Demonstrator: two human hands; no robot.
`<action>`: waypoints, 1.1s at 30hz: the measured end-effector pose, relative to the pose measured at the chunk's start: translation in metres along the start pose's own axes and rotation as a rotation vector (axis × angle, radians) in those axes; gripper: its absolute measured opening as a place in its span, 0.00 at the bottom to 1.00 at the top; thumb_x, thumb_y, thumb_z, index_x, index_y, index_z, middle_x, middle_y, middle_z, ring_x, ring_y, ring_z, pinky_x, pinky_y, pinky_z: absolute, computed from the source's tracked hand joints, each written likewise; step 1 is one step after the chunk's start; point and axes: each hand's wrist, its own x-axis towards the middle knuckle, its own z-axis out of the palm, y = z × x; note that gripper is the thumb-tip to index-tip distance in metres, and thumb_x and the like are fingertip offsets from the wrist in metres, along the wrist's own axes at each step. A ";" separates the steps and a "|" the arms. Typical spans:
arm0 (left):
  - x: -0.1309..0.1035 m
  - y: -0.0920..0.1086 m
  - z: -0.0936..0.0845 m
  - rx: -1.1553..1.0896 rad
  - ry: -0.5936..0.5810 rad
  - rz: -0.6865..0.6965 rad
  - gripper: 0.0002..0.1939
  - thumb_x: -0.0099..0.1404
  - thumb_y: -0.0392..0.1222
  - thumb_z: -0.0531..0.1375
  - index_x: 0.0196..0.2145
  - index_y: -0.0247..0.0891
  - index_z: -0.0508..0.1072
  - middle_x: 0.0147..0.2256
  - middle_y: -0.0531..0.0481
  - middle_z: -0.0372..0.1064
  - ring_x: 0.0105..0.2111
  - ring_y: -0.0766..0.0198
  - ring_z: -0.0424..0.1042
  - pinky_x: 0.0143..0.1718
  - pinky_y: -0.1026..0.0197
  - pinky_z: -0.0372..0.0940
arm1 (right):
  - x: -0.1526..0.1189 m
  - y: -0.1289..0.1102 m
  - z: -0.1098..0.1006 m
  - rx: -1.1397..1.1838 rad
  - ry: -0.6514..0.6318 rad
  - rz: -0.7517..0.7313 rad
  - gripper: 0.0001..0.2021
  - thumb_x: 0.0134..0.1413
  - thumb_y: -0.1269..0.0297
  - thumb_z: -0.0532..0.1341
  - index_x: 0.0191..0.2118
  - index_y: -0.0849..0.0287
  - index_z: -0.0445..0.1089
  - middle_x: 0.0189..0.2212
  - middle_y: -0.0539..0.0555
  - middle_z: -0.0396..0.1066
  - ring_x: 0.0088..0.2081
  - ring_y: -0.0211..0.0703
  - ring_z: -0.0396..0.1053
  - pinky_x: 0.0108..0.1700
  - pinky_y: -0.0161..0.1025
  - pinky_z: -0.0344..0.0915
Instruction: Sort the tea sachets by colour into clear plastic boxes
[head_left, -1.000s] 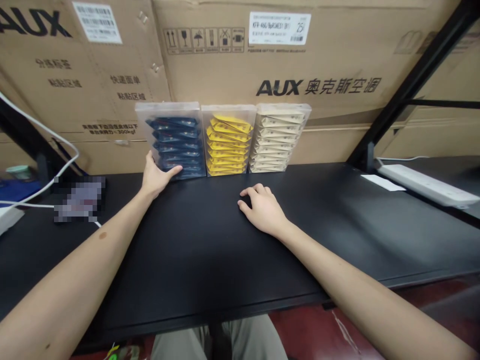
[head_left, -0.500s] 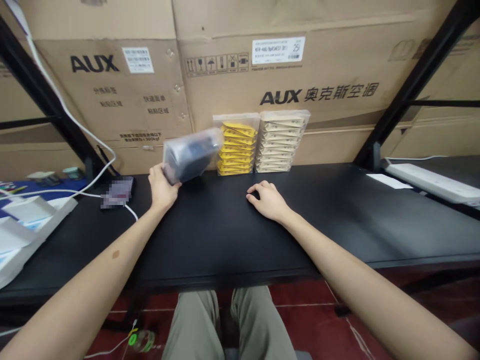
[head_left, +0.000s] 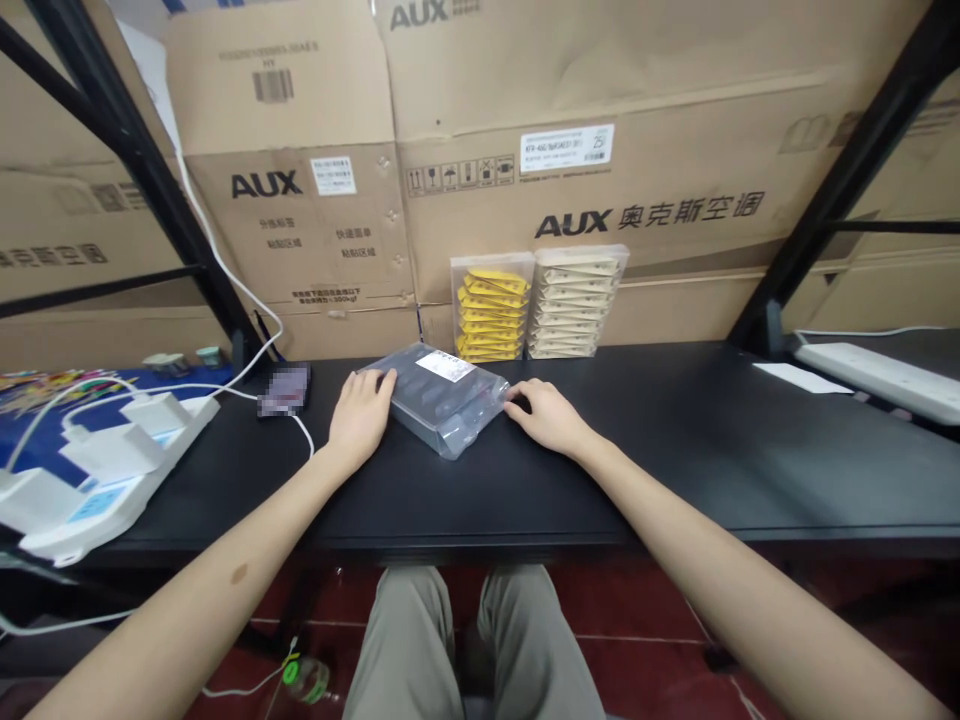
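A flat dark box [head_left: 431, 393] in a clear plastic bag lies at an angle on the black table, a white label on its upper face. My left hand [head_left: 361, 412] grips its left end, fingers over the edge and thumb out of sight. At the opposite end, the loose plastic bag [head_left: 480, 418] sticks out past the box. My right hand [head_left: 551, 415] has its thumb and fingertips closed on the corner of this plastic.
Behind the box stand a clear case of yellow packets [head_left: 491, 310] and a clear case of cream packets [head_left: 576, 303], against large cardboard boxes [head_left: 480, 215]. A power strip [head_left: 142, 470] with white plugs and cables lies left; another white strip [head_left: 885, 380] lies right.
The bagged box has come down from the air in my left hand and now lies on the table. My right hand has met its right end. The view has shifted slightly left.
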 end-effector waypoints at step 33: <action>0.009 -0.003 0.006 -0.320 0.174 -0.772 0.40 0.60 0.64 0.56 0.58 0.28 0.62 0.57 0.25 0.61 0.62 0.33 0.56 0.61 0.36 0.53 | -0.001 -0.024 0.004 0.256 0.181 -0.238 0.16 0.61 0.63 0.56 0.49 0.53 0.78 0.47 0.55 0.76 0.48 0.49 0.69 0.54 0.50 0.65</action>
